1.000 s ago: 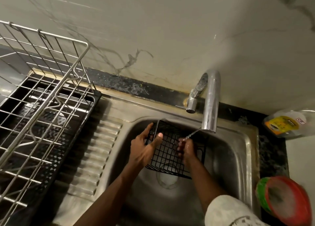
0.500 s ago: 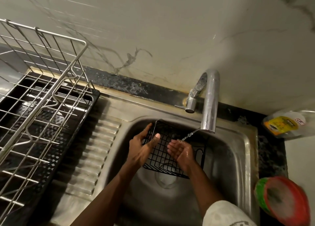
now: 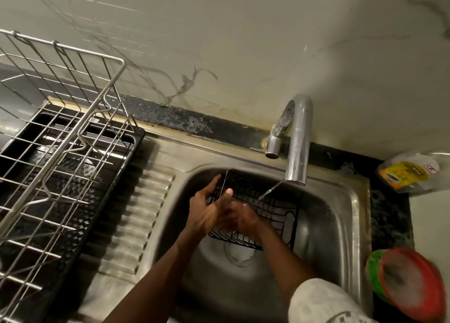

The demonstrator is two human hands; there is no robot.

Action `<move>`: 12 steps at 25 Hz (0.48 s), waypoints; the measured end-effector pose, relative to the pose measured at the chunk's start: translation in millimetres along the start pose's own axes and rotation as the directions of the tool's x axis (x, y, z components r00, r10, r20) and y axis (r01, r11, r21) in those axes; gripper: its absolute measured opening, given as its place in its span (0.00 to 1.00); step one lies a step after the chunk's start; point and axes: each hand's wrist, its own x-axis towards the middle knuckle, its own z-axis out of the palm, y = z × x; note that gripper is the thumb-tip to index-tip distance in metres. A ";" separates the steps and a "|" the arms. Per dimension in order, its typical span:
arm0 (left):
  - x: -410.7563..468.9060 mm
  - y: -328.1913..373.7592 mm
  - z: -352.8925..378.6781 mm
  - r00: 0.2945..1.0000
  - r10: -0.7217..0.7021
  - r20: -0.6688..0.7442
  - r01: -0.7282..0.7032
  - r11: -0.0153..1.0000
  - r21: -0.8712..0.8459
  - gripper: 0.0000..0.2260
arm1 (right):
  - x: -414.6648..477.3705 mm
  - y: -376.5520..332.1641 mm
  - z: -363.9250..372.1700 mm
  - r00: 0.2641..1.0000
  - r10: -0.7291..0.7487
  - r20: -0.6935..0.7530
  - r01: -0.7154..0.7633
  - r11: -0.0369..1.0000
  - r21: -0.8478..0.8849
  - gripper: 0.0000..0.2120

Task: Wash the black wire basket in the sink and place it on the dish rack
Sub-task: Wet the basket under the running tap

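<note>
The black wire basket [image 3: 275, 210] lies tilted in the steel sink [image 3: 341, 225], under a thin stream from the chrome tap [image 3: 298, 142]. My left hand [image 3: 207, 210] grips the basket's left rim, thumb over the top edge and fingers behind it. My right hand [image 3: 241, 218] is wet and blurred, lying on the basket's wire floor right beside the left hand; how its fingers lie is unclear. The steel dish rack [image 3: 56, 152] stands on a black drip tray [image 3: 136, 140] at the left.
A ribbed steel drainboard [image 3: 136, 215] lies between rack and sink. A red and green round container [image 3: 411, 305] sits at the lower right, and a clear lidded tub with a yellow label [image 3: 409, 174] sits behind it. The marbled wall rises behind the tap.
My right hand moved left from under the water stream, palm up, onto the basket floor beside my left hand. The left hand keeps its grip on the rim.
</note>
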 end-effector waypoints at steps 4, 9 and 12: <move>-0.1 -1.1 -13.5 1.000 0.000 -0.023 -0.001 1.000 -0.027 0.38 | 4.6 -3.6 14.1 0.998 -0.025 0.049 0.022 0.998 0.056 0.18; -5.9 2.6 -11.6 0.999 0.028 -0.031 -0.029 0.999 -0.041 0.36 | 6.3 7.7 -45.0 0.900 0.010 -0.435 0.244 0.816 0.524 0.16; -4.5 2.3 -9.7 0.998 0.043 -0.038 -0.044 0.999 -0.027 0.37 | 0.7 10.9 -23.5 0.915 0.017 -0.402 0.228 0.801 0.553 0.11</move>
